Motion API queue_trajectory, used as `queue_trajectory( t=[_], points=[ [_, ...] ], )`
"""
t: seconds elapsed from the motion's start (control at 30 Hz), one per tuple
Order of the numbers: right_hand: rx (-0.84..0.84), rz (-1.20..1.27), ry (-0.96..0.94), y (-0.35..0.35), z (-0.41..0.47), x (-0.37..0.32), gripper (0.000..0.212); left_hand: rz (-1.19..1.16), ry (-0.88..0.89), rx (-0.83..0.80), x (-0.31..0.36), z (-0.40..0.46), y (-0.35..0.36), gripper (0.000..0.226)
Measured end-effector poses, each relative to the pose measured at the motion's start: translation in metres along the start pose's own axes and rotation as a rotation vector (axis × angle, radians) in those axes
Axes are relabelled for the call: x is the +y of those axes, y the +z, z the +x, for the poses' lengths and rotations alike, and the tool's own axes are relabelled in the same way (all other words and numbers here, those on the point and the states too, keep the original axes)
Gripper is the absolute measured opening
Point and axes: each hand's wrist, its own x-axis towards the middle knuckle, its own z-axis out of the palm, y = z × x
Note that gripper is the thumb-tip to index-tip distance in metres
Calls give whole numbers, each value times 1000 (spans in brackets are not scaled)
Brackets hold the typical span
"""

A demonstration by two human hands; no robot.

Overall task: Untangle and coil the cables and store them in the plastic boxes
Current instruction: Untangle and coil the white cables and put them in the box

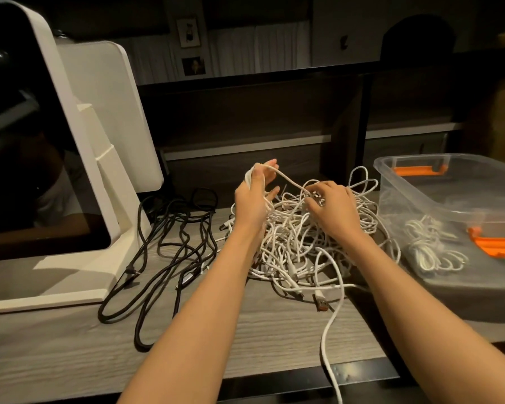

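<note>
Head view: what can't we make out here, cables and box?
- White cable tangle: cable count unclear, strands overlap and both forearms cover part.
- Left hand: it grips white loops; their number is hidden behind the hand.
- Right hand: fingertips buried in the tangle, grip unclear.
- Plastic box: cut off by the right edge; the coil inside blurs through the wall.
</note>
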Motion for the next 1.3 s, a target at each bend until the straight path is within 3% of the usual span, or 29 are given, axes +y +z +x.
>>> queue_trajectory(
  t=[0.17, 0.33, 0.53, 0.73, 0.9, 1.07, 1.17, 1.3],
  points=[
    [23, 44, -6, -2, -3, -2, 22, -311, -205, 16, 1, -1, -1, 43],
    [91, -163, -18, -1, -8, -2, 25, -339, -350, 52, 5, 0, 3, 46],
    [90, -184, -17, 1, -9, -1, 36, -341, -473, 113, 9, 6, 0, 48],
    [273, -11, -186, -5, -13, -11, 17, 125, -467, 61, 1, 3, -6, 47],
    [373, 38, -298, -8, -16, -25, 13, 651, -155, -50, -5, 0, 3, 54],
    [339, -41, -292, -10, -16, -23, 33, 637, -189, -262, -7, 4, 4, 55],
    [297, -44, -318, -8, -15, -20, 27, 483, -292, -362, -4, 4, 2, 55],
    [186, 87, -368, -8, -10, -16, 17, 517, -302, -487, -5, 6, -9, 34]
  ],
)
